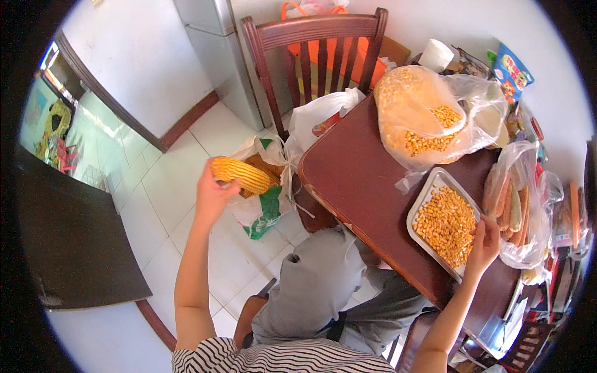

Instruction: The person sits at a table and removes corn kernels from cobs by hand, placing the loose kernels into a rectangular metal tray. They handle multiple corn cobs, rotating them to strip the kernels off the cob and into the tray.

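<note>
My left hand point(215, 192) grips a yellow ear of dried corn point(242, 175), kernels still on it, over a white and green woven sack point(266, 214) on the floor. More ears or cobs show inside the sack, partly hidden. At the right, my right hand point(485, 242) rests at the edge of a metal tray point(431, 254) full of loose corn kernels point(445, 224). Its fingers seem bent over the rim; whether they grip it is unclear. Beyond the tray sits a clear plastic bag of kernels point(410, 112) with a kernel-filled scoop or bowl at its mouth.
A plastic bag of bare cobs point(510, 210) lies right of the tray on the dark red wooden table point(359, 172). Behind the table's corner stands a wooden chair point(322, 28), with a white plastic bag point(322, 112) by it. A toilet roll point(436, 55) and a blue snack packet point(512, 72) are against the wall.
</note>
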The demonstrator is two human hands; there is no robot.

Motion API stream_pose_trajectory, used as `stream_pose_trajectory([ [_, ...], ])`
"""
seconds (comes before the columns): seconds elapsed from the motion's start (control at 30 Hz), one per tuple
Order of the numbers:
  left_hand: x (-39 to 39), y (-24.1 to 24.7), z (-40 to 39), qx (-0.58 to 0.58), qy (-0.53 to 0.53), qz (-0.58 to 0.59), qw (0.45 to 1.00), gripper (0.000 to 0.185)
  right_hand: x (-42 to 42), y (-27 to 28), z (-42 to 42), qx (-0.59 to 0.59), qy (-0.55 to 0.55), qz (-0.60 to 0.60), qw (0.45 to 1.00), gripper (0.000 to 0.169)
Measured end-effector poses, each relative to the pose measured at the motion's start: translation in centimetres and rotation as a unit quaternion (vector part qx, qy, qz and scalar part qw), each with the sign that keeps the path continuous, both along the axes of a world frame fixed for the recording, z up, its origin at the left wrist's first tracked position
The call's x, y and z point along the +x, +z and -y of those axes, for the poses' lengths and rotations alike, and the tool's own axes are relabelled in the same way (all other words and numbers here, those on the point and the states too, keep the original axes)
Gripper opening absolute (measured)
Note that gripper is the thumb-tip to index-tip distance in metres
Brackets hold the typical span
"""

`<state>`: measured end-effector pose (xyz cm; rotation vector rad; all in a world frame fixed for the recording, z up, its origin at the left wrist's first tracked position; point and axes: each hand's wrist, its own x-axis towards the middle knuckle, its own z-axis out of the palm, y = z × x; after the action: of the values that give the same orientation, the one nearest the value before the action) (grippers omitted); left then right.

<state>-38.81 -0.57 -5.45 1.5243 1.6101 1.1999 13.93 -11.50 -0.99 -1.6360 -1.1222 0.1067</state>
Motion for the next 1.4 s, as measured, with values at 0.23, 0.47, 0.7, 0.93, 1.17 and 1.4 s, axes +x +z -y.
stream_pose_trajectory([
  [0.23, -0.4, 8.7, -0.3, 0.156, -0.006, 0.238, 0.959, 0.038, -1.3, 2.4, 1.0, 0.003, 0.037, 0.052, 0.998, 0.012],
  [0.47, 8.5, 13.2, -1.1, 0.127, -0.176, 0.346, 0.913, 0.045, -4.0, 7.1, 1.5, -0.065, 0.157, 0.109, 0.979, 0.016],
  [0.7, 24.2, 14.6, -0.7, 0.041, -0.338, 0.346, 0.874, 0.051, -0.7, 7.2, -0.6, -0.129, 0.414, -0.244, 0.867, 0.064],
  [0.93, 34.4, 12.9, -1.9, -0.027, -0.462, 0.407, 0.787, 0.044, 1.7, 4.9, -0.7, -0.063, 0.410, -0.350, 0.840, 0.059],
  [1.17, 38.7, 9.2, 0.6, -0.158, -0.473, 0.351, 0.793, 0.055, 1.2, 2.4, -1.2, 0.037, 0.330, -0.285, 0.899, 0.062],
  [1.4, 37.4, 8.2, 0.9, -0.175, -0.487, 0.443, 0.732, 0.050, 1.7, 2.3, -0.8, 0.056, 0.330, -0.056, 0.941, 0.075],
])
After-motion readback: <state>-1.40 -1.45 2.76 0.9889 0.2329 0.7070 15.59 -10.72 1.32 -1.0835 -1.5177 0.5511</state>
